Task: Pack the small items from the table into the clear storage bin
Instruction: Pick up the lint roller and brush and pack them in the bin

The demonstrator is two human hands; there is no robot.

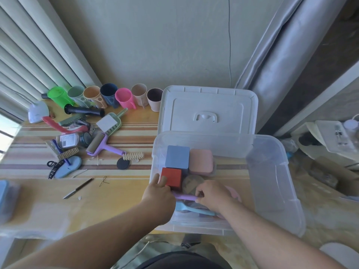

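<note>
The clear storage bin (275,183) stands on the table at right. Inside it lie a blue box (177,157), a pink box (201,161), a red box (172,178), a brown round disc (191,184) and a light blue brush (192,209). Both my hands are inside the bin at its near left. My left hand (158,195) and my right hand (210,195) each grip one end of a purple stick-like item (185,197) lying across, just in front of the red box.
The bin's lid (208,109) lies behind the bin. A row of coloured cups (124,98) lines the wall. Left of the bin lie a purple lint roller (103,144), a cream hair clip (134,156), a black disc (123,163), a pen (77,188) and several other small items.
</note>
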